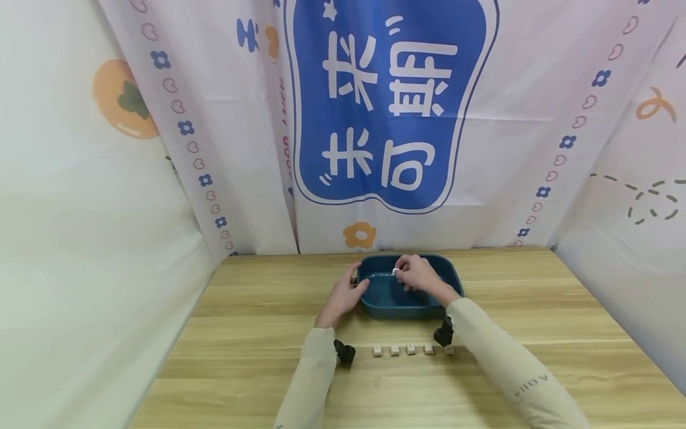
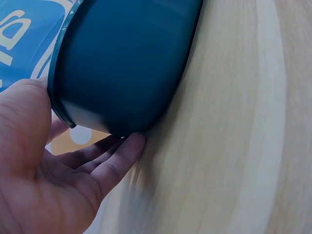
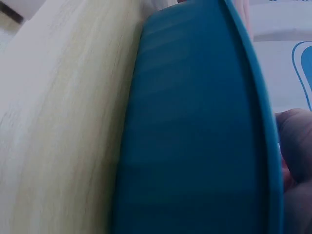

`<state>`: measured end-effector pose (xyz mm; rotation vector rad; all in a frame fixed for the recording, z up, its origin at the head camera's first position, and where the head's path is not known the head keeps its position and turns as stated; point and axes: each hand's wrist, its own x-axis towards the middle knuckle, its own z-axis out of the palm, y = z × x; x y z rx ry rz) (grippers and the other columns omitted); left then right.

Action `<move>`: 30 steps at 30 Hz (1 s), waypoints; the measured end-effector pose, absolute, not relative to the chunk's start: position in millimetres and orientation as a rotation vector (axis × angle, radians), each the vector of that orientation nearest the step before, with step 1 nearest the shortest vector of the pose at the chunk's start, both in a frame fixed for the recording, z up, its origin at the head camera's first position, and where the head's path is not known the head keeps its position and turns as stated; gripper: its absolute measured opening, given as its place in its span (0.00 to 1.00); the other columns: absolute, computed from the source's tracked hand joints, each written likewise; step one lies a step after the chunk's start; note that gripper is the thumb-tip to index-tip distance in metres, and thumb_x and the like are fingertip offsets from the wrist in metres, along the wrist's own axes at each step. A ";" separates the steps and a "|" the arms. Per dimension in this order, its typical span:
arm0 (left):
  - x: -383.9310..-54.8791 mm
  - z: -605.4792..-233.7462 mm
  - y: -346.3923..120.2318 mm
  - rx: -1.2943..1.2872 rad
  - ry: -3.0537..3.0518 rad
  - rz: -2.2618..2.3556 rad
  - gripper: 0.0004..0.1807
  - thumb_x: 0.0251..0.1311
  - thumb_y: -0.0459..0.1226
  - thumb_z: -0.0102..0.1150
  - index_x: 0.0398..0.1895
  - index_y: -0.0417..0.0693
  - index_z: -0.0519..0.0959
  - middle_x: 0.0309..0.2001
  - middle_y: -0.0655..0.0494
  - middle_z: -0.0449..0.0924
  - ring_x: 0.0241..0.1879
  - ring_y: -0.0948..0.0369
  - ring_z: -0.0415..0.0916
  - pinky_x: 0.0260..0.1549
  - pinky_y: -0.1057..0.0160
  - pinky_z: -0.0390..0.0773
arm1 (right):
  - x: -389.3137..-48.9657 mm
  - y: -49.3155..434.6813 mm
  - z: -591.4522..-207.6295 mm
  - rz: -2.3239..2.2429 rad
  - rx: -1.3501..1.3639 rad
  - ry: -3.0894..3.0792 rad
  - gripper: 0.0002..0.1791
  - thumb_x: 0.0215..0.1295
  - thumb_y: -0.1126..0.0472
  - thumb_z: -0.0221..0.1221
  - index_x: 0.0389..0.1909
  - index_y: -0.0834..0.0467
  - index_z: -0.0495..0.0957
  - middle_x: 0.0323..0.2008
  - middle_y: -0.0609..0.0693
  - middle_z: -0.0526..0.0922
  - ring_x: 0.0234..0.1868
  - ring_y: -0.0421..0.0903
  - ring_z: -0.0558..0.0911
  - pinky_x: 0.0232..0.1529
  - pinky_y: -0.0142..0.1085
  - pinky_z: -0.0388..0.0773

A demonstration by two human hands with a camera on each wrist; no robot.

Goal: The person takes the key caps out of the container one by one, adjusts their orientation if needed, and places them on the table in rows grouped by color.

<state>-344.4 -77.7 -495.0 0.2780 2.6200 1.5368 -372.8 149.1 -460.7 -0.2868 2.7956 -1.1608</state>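
Observation:
A dark blue-green tray (image 1: pixel 405 312) with a raised rim sits towards the back of the wooden table. My left hand (image 1: pixel 345 296) holds its left end, the thumb over the rim and the fingers against the outer wall, as the left wrist view also shows the hand (image 2: pixel 63 180) on the tray (image 2: pixel 122 68). Over the inside of the tray my right hand (image 1: pixel 419 274) pinches a small white piece (image 1: pixel 396 271), which looks like a keycap. In the right wrist view the tray's wall (image 3: pixel 195 122) hides most of that hand (image 3: pixel 297 146) and the piece.
In front of the tray, several small white keycaps (image 1: pixel 411 350) lie in a row on the wooden table (image 1: pixel 257 357); the rightmost is close to the right sleeve. A printed cloth (image 1: pixel 246 196) hangs behind the table. Black camera mounts (image 1: pixel 345 353) are on both wrists.

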 end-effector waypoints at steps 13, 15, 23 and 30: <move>-343.1 -492.0 -80.5 0.292 2.633 1.508 0.32 0.71 0.48 0.51 0.76 0.61 0.56 0.68 0.40 0.68 0.65 0.47 0.69 0.58 0.45 0.74 | -357.9 155.4 -449.9 -1.202 -0.407 2.811 0.10 0.68 0.59 0.58 0.44 0.59 0.79 0.29 0.51 0.85 0.22 0.45 0.83 0.26 0.35 0.79; -342.3 -491.2 -80.1 0.293 2.626 1.509 0.32 0.72 0.48 0.51 0.76 0.61 0.56 0.69 0.40 0.67 0.66 0.47 0.68 0.59 0.44 0.73 | -353.8 156.6 -446.7 -1.228 -0.419 2.807 0.10 0.68 0.59 0.58 0.44 0.59 0.79 0.30 0.53 0.85 0.22 0.46 0.83 0.27 0.35 0.80; -341.2 -491.1 -79.4 0.285 2.627 1.513 0.32 0.72 0.48 0.51 0.76 0.62 0.56 0.70 0.41 0.66 0.67 0.46 0.67 0.60 0.43 0.72 | -339.1 160.0 -435.4 -1.252 -0.479 2.811 0.11 0.69 0.56 0.58 0.45 0.58 0.79 0.31 0.55 0.86 0.23 0.50 0.84 0.29 0.36 0.80; -342.5 -493.5 -79.5 0.273 2.636 1.496 0.32 0.71 0.50 0.51 0.76 0.66 0.55 0.71 0.42 0.65 0.68 0.47 0.66 0.62 0.44 0.71 | -328.6 166.0 -435.1 -1.255 -0.528 2.789 0.11 0.69 0.56 0.58 0.46 0.58 0.79 0.31 0.57 0.86 0.22 0.47 0.83 0.30 0.37 0.79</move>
